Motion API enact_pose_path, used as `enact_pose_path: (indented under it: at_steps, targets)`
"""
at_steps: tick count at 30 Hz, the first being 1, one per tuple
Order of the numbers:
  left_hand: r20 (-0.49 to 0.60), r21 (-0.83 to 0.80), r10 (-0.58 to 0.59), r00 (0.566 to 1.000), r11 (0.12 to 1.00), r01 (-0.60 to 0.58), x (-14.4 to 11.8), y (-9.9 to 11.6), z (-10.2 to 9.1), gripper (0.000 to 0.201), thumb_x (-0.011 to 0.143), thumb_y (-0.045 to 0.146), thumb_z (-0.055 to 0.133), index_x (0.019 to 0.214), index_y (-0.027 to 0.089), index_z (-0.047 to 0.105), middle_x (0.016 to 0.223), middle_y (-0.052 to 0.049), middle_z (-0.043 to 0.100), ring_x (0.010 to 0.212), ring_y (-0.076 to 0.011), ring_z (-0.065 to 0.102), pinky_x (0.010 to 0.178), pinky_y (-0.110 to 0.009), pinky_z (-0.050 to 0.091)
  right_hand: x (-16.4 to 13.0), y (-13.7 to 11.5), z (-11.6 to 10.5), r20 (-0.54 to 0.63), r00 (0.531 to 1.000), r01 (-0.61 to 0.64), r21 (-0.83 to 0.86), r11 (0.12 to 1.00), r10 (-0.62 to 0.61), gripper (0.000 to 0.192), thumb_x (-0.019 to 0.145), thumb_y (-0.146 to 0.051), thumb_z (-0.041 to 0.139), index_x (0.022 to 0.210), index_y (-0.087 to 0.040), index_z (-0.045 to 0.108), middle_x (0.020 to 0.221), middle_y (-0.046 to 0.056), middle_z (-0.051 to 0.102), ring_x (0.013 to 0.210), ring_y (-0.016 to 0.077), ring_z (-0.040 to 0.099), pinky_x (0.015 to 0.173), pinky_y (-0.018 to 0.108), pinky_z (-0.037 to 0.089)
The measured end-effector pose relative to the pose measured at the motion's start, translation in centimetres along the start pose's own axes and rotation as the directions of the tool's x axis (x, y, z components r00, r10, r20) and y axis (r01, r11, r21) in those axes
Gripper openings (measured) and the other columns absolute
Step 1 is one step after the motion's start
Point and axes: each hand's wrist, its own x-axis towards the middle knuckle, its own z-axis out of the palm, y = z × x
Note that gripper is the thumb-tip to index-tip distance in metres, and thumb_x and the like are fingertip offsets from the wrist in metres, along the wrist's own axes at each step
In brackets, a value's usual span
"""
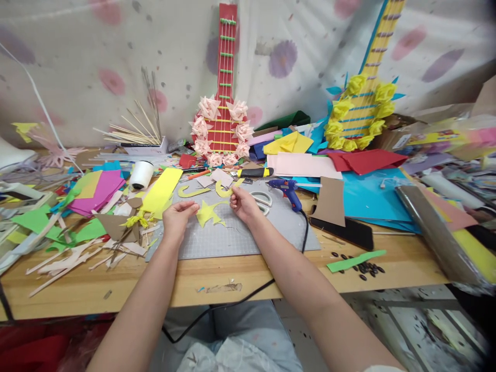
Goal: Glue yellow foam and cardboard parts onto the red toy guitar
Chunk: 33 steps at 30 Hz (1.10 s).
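Right hand (pixel 243 204): fingertips pinched on a curved yellow cutout (pixel 223 191), lifting it just off the grey cutting mat (pixel 248 232). Left hand (pixel 177 218): fingers curled loosely, tips resting at the edge of a yellow star-like shape (pixel 209 213) that lies flat on the mat between the two hands; whether it grips or only steadies it, cannot tell.

Just beyond: a second yellow crescent (pixel 191 192), white-handled scissors (pixel 263 199), blue glue gun (pixel 285 190) with its cord trailing off the front of the table (pixel 217 281).

Progress, by judgement: several yellow pieces are cut out already, still loose and unjoined; gluing or placing appears to remain.

Farther out: paper scraps (pixel 70 253) at left, a long yellow strip (pixel 161 192), a red paper guitar (pixel 225 98) with pink flowers, and a yellow one (pixel 368 88) at right.
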Motion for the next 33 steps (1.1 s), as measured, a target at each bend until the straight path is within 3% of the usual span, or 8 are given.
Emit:
enact_pose_path:
  at_steps: [8,15,18,21,24,27,30,33]
  targets:
    - [-0.069,0.075,0.034,0.997,0.997,-0.028,0.5,-0.2,-0.2,0.032,0.043,0.020,0.080,0.060,0.014,0.055,0.051,0.004,0.055,0.052,-0.0120,0.059,0.056,-0.024,0.050,-0.5,0.2,0.3,0.012,1.000,0.023,-0.043,0.999,-0.023,0.028,0.058,-0.025,0.073,0.065,-0.018,0.047,0.045,-0.008,0.044,0.039,0.0028,0.034,0.037,0.016,0.023]
    - [0.036,0.031,0.064,0.997,0.997,-0.065,0.4,-0.3,-0.2,0.031,0.055,0.026,0.073,0.082,0.013,0.066,0.062,0.001,0.059,0.060,-0.0130,0.060,0.057,-0.027,0.051,-0.2,0.2,0.0,0.019,1.000,0.019,-0.003,1.000,-0.019,0.025,0.062,-0.021,0.071,0.065,-0.017,0.046,0.045,-0.008,0.046,0.038,0.0022,0.036,0.036,0.014,0.025]
    - [0.035,0.222,0.082,0.996,0.971,-0.088,0.5,-0.5,-0.2,0.022,0.059,0.030,0.069,0.073,0.013,0.067,0.063,-0.001,0.062,0.053,-0.0125,0.058,0.053,-0.026,0.047,-0.2,0.1,-0.1,0.021,1.000,0.013,0.046,0.999,-0.014,0.027,0.063,-0.021,0.071,0.064,-0.017,0.044,0.045,-0.008,0.047,0.038,0.0023,0.038,0.036,0.014,0.025]
    - [0.084,0.504,0.178,0.980,0.841,-0.196,0.2,-0.8,0.4,0.024,0.063,0.037,0.067,0.068,0.014,0.065,0.062,-0.003,0.063,0.060,-0.0159,0.059,0.058,-0.028,0.047,0.0,-0.2,-0.2,0.000,1.000,-0.001,0.115,0.993,0.001,0.026,0.066,-0.020,0.069,0.064,-0.018,0.044,0.043,-0.007,0.047,0.037,0.0023,0.037,0.035,0.013,0.025]
    - [0.317,0.661,0.326,0.890,0.597,-0.454,-1.0,-1.3,2.3,0.031,0.075,0.043,0.057,0.084,0.014,0.065,0.090,-0.010,0.067,0.086,-0.0212,0.062,0.078,-0.034,0.048,0.1,-0.6,-0.2,-0.032,0.999,-0.006,0.173,0.985,0.012,0.023,0.070,-0.019,0.066,0.064,-0.018,0.044,0.042,-0.007,0.047,0.036,0.0026,0.037,0.034,0.013,0.025]
    - [0.734,0.578,0.227,0.640,0.286,-0.765,-2.7,-2.1,4.8,0.048,0.083,0.032,0.049,0.126,0.011,0.048,0.135,-0.015,0.047,0.127,-0.0249,0.039,0.105,-0.040,0.030,0.2,-0.9,-0.3,-0.037,0.999,0.001,0.211,0.978,0.007,0.021,0.072,-0.019,0.065,0.065,-0.018,0.045,0.042,-0.007,0.047,0.035,0.0028,0.037,0.034,0.013,0.027]
    - [0.808,0.582,0.020,0.589,0.127,-0.803,-3.9,-2.6,5.9,0.063,0.088,0.037,0.039,0.139,0.003,0.027,0.146,-0.020,0.027,0.138,-0.0271,0.020,0.111,-0.046,0.017,0.2,-1.0,-0.5,-0.031,0.999,-0.011,0.230,0.973,0.018,0.020,0.074,-0.019,0.063,0.065,-0.017,0.046,0.042,-0.007,0.048,0.035,0.0028,0.037,0.033,0.012,0.027]
    - [0.825,0.565,-0.056,0.563,0.045,-0.824,-3.8,-2.5,4.5,0.061,0.091,0.041,0.028,0.141,0.006,0.028,0.149,-0.016,0.022,0.139,-0.0247,0.016,0.112,-0.044,0.013,0.2,-1.1,-0.5,-0.032,0.998,-0.039,0.239,0.970,0.048,0.016,0.079,-0.017,0.056,0.066,-0.017,0.046,0.042,-0.007,0.048,0.035,0.0026,0.037,0.033,0.012,0.025]
